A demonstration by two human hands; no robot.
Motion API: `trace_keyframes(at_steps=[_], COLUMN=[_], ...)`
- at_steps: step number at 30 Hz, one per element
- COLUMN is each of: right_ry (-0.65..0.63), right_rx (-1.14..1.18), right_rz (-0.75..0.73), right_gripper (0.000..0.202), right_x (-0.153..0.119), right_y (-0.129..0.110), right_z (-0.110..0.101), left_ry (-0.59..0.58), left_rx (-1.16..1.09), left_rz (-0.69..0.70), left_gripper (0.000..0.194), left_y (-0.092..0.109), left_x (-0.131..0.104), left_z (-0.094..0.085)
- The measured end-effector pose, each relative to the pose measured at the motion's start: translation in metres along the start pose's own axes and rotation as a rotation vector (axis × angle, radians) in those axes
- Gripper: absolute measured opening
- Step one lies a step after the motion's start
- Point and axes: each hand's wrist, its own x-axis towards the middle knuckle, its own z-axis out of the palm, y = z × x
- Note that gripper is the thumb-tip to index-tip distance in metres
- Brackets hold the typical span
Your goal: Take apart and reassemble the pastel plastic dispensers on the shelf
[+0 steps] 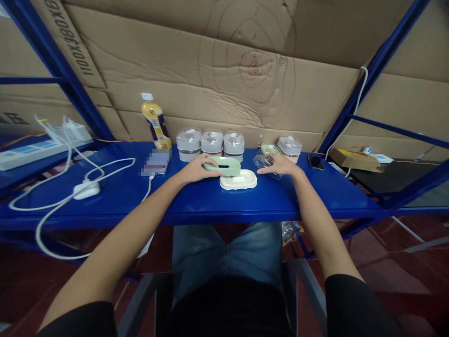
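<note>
L hand is pinching the left end of the green piece, thumb in front & fingers behind, gap btwn them only as wide as the rim. The piece is sitting partly over the back-left of the cream tray; can't tell if the two are touching. R hand is curving half-open over a clear cover, just right of the tray; can't tell if it's gripping or only resting there. For good handling, L prob. wants a light, level hold by the rim, w/ fingers off the slot, and R a soft edge grip, since thin clear plastic would likely flex or smudge if squeezed. Lining up the rounded ends before any pressing seems wise. Behind R hand a green tub is standing beside another tub; a phone is lying farther right. Behind L hand three grey tubs are standing in a row, w/ a bottle to their left, all on the blue table.
</note>
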Motion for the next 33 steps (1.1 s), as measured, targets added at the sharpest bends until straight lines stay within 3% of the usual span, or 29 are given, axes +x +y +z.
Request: trace_keyframes(at_steps=[3, 5, 9, 12, 16, 22, 33], right_ry=[-0.038, 0.029, 0.187, 0.122, 0.039, -0.017, -0.025], right_rx=[-0.056, 0.000, 0.140, 0.132, 0.098, 0.023, -0.051], right_rz=[-0.022, -0.053, -0.309, -0.525, -0.668, -0.652, -0.631], right_gripper=[0.089, 0.090, 0.090, 0.096, 0.098, 0.095, 0.098], right_x=[0.002, 0.001, -0.002, -0.003, -0.002, -0.003, -0.003], right_y=[0.001, -0.002, -0.016, -0.035, -0.058, -0.066, -0.067], right_z=[0.002, 0.004, 0.010, 0.020, 0.035, 0.047, 0.051], left_ry=[-0.027, -0.005, 0.048, 0.030, -0.005, -0.008, 0.021], left_rx=[0.000, -0.020, -0.024, -0.002, -0.025, -0.053, -0.075], left_rz=[0.022, 0.042, 0.059, 0.045, 0.080, 0.023, 0.033], left_gripper=[0.060, 0.065, 0.096, 0.119, 0.132, 0.144, 0.141], left_y=[0.004, 0.013, 0.034, 0.041, 0.039, 0.036, 0.032], left_x=[-0.001, -0.003, -0.006, -0.007, -0.007, -0.004, -0.001], left_z=[0.001, 0.009, 0.033, 0.050, 0.061, 0.065, 0.066])
